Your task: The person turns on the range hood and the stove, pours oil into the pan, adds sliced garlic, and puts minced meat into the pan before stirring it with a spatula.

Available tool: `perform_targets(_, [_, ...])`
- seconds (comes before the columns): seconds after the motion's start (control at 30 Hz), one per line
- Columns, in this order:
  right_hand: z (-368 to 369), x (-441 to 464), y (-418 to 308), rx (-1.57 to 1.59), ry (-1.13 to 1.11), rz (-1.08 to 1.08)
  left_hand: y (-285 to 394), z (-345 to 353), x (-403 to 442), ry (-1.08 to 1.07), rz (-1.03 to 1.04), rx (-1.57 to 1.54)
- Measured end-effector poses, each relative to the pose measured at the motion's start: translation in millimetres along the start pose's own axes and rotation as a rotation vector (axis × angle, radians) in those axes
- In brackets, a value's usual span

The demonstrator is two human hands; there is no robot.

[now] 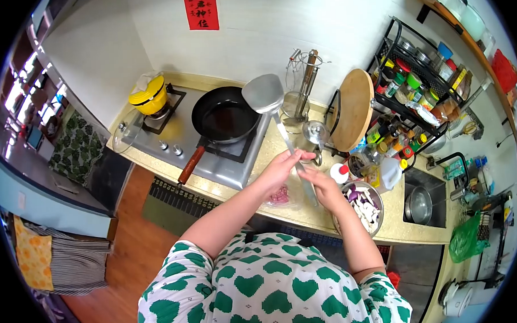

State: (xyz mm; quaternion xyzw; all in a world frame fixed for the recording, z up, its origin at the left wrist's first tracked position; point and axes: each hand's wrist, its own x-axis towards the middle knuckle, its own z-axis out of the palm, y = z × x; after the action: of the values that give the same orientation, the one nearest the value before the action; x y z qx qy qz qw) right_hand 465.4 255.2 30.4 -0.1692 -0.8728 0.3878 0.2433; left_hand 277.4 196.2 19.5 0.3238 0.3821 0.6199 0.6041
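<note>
A metal spatula [264, 94] with a broad blade slants up and away in front of me, its blade beside the right rim of the pan. My left hand [280, 169] is closed round the middle of its handle. Just below, my right hand [322, 185] has its fingers closed on the same handle. A black frying pan [224, 116] with a brown wooden handle sits on the right burner, dark and shiny inside. Pinkish chopped pieces [279, 195] in clear plastic lie under my left forearm. By my right wrist stands a metal bowl of cut white and purple vegetable pieces [364, 208].
A yellow pot [150, 97] occupies the left burner, with a glass lid [126, 132] near the counter edge. Beyond my hands are a utensil holder [295, 106], a round wooden board [352, 111] and a crowded spice rack [407, 96]. The sink [436, 189] lies right.
</note>
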Motion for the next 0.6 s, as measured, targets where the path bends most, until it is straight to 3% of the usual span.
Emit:
perform_targets(0.03, [1.5,-2.8,3.2,0.095,0.023,0.101,-3.6,-0.5,6.0,-0.027,0.045,0.104])
perform_targets(0.07, [0.9,-8.0,4.0,0.654,0.057,0.340,-6.0,-0.6,13.3,0.026,-0.061,0.068])
perform_targets(0.17, [-1.8,-6.2,22.6,0.754,-0.006,0.366,-10.4,-5.3,26.0,-0.059,0.024,0.128])
perform_targets(0.23, [-4.9,-3.4,14.5,0.622,0.048,0.453,-13.0,-7.1,31.4,-0.115,0.054,0.177])
perform_targets(0.3, [0.0,0.8,21.0,0.274,0.023,0.408,-12.4,-8.6,26.9,-0.116,0.059,0.231])
perform_targets(0.33, [4.4,3.5,7.1,0.036,0.147,0.237,-0.1,-6.5,13.6,-0.066,-0.086,0.333])
perform_targets(0.37, [2.9,6.2,-7.8,-0.181,0.223,0.050,-2.4,-14.1,5.6,-0.011,-0.094,0.352])
perform_targets(0.43, [1.7,0.7,-21.1,-0.314,0.213,0.096,-6.9,-33.5,-10.9,0.102,-0.106,0.393])
perform_targets(0.53, [13.6,-7.3,-3.9,-0.375,0.213,0.201,-23.8,-83.6,-42.6,0.317,0.140,0.577])
perform_targets(0.6, [22.5,-12.0,20.4,-0.244,0.215,0.242,-33.9,-109.1,-70.8,0.471,0.191,0.600])
